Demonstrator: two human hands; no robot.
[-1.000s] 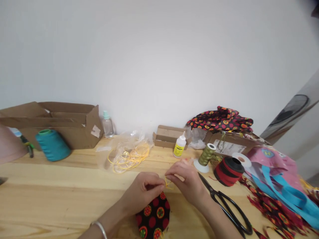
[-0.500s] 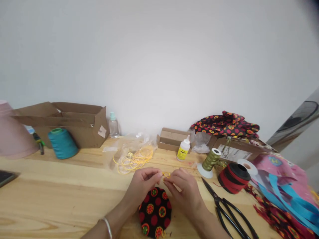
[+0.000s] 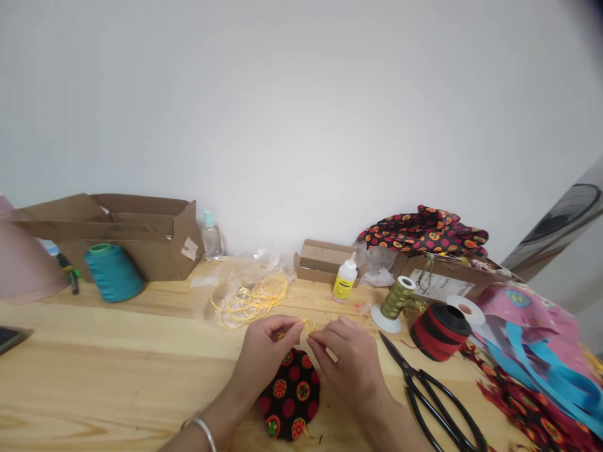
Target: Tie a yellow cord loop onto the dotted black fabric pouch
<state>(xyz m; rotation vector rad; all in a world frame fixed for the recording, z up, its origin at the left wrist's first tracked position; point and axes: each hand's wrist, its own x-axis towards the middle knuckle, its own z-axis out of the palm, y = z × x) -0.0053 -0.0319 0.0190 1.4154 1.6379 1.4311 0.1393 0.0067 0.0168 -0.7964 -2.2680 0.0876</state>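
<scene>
My left hand (image 3: pixel 264 351) and my right hand (image 3: pixel 347 360) meet over the wooden table (image 3: pixel 117 364), fingertips pinched together on a thin yellow cord (image 3: pixel 308 326) that loops between them. Just below the hands lies a round black fabric piece with red and orange flowers (image 3: pixel 291 397); the left hand's heel rests on its edge. A silver bangle (image 3: pixel 201 428) sits on my left wrist.
Black scissors (image 3: pixel 433 402) lie right of my hands. Behind them stand a gold thread spool (image 3: pixel 396 297), a red-and-black ribbon roll (image 3: pixel 438 331) and a glue bottle (image 3: pixel 344 279). A yellow cord coil in plastic (image 3: pixel 247 296), a teal thread cone (image 3: pixel 113 272) and cardboard boxes (image 3: pixel 141 235) lie at the back.
Both hands have drawn closer together, pinching the yellow cord above the flowered fabric. The view shifted slightly; the fabric piece sits a little more under the hands.
</scene>
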